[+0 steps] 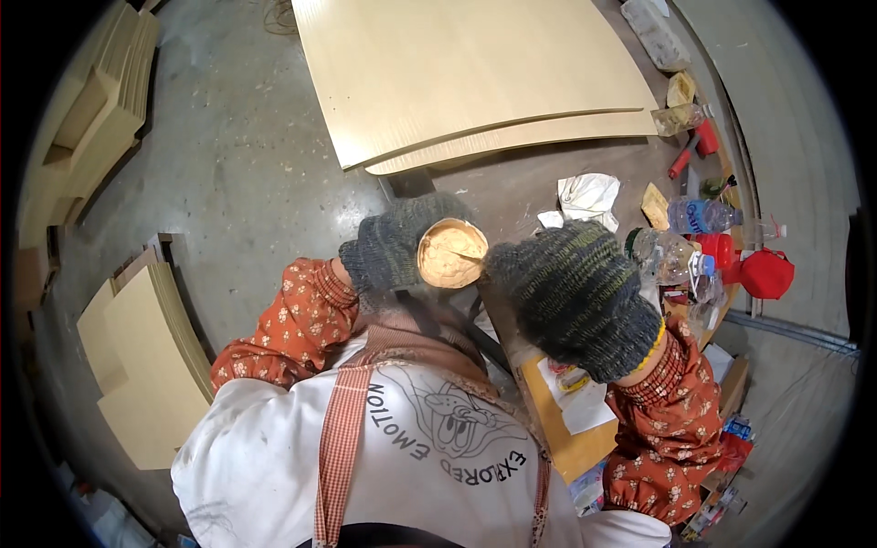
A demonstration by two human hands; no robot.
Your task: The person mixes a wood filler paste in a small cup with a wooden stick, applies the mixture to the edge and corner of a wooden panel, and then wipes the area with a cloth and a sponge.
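The person holds a round cup [440, 284] in the left hand [393, 242], in front of the apron and over the gap between body and workbench [589, 452]. The cup is filled with pale beige paste [445, 245], its open mouth facing up toward the head. The left glove curls around the cup's far and left side; the exact placing of the fingertips is hidden. The right hand [574, 297] is closed on a thin tool [469, 258], pinching it at the glove's left end, and the tool's tip sits in the paste near the right rim. Most of the tool lies under the knit, so its kind cannot be told.

To work the paste well, the left hand would best keep the cup firm and level, since thick gloves likely dull the feel and a squeeze could bend a thin wall. The right wrist should make small, slow turns, drawing paste from the side toward the middle, with the tip below the rim to avoid flicking lumps out. The 2 gloves are very near each other, so loose wool could dip into the paste. The pale boards [475, 73] lie beyond, well apart from the cup.
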